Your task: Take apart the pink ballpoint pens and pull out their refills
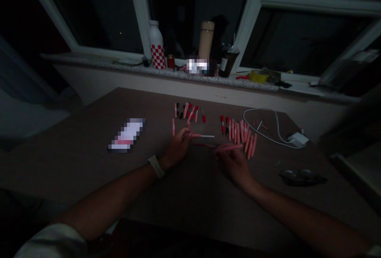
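My left hand (pixel 179 143), with a watch at the wrist, is closed in a pinch on a pink pen part (pixel 195 135) that ends in a thin white rod (pixel 207 136) pointing right. To its right, my right hand (pixel 233 164) grips a slim pink pen barrel (pixel 233 147), held nearly level above the table. A thin dark and red stick (pixel 202 144) lies between the two hands; whether either touches it is unclear. Just beyond my right hand lies a row of pink pen barrels (pixel 237 132). Loose red, black and pink pen pieces (pixel 186 110) lie past my left hand.
A lit phone (pixel 127 135) lies on the brown table (pixel 89 131) at left. On the right are a white charger (pixel 298 139) with its looped cable and folded glasses (pixel 303 177). A checkered bottle (pixel 157 47) and a beige flask (pixel 206 39) stand on the windowsill.
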The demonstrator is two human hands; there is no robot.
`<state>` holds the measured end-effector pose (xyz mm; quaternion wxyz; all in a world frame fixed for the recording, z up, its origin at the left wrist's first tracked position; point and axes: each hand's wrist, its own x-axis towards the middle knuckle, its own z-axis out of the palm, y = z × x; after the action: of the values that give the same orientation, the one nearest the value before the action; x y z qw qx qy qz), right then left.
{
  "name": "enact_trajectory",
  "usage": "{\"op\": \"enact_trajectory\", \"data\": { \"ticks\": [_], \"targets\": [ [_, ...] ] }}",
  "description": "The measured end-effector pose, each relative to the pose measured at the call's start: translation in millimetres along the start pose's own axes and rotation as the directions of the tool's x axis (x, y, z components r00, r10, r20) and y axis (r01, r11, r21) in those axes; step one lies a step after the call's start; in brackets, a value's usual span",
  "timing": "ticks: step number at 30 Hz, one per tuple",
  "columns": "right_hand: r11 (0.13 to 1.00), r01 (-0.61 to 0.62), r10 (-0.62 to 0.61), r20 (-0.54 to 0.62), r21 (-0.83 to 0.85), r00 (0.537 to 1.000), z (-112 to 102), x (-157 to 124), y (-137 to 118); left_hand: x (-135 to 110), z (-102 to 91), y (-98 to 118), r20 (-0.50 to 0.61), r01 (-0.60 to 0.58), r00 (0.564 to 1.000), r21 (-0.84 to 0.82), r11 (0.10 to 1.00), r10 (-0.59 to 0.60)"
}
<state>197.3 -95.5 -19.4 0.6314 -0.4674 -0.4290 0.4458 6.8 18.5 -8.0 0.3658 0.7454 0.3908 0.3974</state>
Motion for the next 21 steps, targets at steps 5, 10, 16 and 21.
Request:
{"op": "enact_trajectory", "data": {
  "ticks": [5,10,16,21],
  "targets": [
    [0.992,-0.097,0.108,0.147,-0.081,0.983,19,-8,11,2,0.3,-3,-0.04,0.06,0.997,-0.091,0.994,-0.063],
    [0.979,0.069,-0.049,0.109,-0.192,0.993,17,31,19,4,2.0,-4,-0.054,0.053,0.997,-0.122,0.991,-0.06],
    [0.947,0.185,-0.162,0.107,-0.261,0.981,16,63,24,5,1.8,-2,-0.055,0.048,0.997,-0.101,0.994,-0.054],
    [0.947,0.163,-0.133,0.125,-0.277,0.983,5,51,18,5,1.2,-2,-0.06,0.041,0.997,-0.11,0.993,-0.048]
  ]
}}
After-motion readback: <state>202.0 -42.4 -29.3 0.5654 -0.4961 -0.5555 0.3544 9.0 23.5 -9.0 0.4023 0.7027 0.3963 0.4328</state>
